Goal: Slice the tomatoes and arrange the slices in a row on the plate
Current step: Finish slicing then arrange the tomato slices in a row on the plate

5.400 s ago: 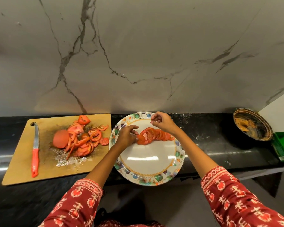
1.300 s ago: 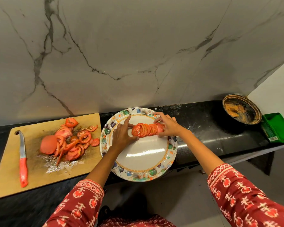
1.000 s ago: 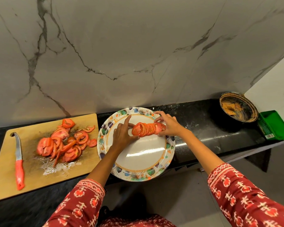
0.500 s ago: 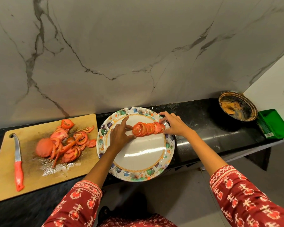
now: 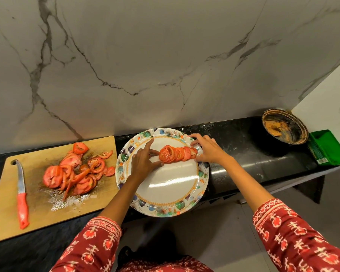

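Observation:
A white plate with a floral rim [image 5: 201,174] sits on the black counter. Across its far half lies a short row of overlapping tomato slices [image 5: 176,153]. My left hand [image 5: 143,160] lies flat on the plate, its straight fingers touching the row's left end. At the row's right end my right hand [image 5: 208,151] rests with spread fingers on the last slices and the rim. A heap of loose tomato slices [image 5: 75,171] lies on the wooden cutting board [image 5: 47,213] to the left. A knife with a red handle [image 5: 22,197] lies at the board's left side.
Behind the narrow black counter [image 5: 243,154] rises a marble wall. At the far right stand a dirty round dish [image 5: 285,126] and a green tray [image 5: 329,147]. The plate's near edge overhangs the counter's front. Juice wets the board.
Both hands have stayed at the two ends of the row. The right hand's fingers have spread out over the row's right end and the plate rim. The row looks slightly more compact.

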